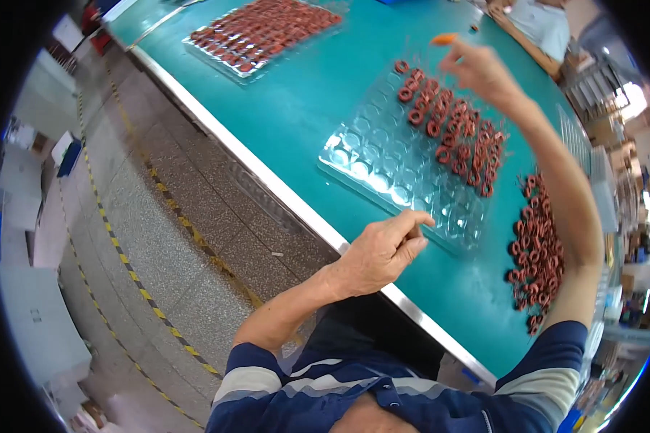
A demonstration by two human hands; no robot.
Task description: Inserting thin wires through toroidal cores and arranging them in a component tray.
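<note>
Red-brown wire-wound rings (458, 130) sit in rows in the far right part of a clear plastic tray (354, 169) with round pockets. The pockets toward the near left show no rings. My left hand (386, 249) is at the tray's near edge, fingers curled and thumb close to the index finger; what lies between them, if anything, is hidden. My right hand (484, 76) is raised over the tray's far end, blurred. An orange piece (444, 39) shows at its fingertips; whether it is held or worn on a finger I cannot tell.
A heap of loose rings (538, 249) lies on the green tabletop (282, 123) under my right forearm. Farther left stands a second clear tray (263, 36) full of rings. Another person's arm (527, 40) rests at the far edge. The table's pale edge (245, 169) runs diagonally before me.
</note>
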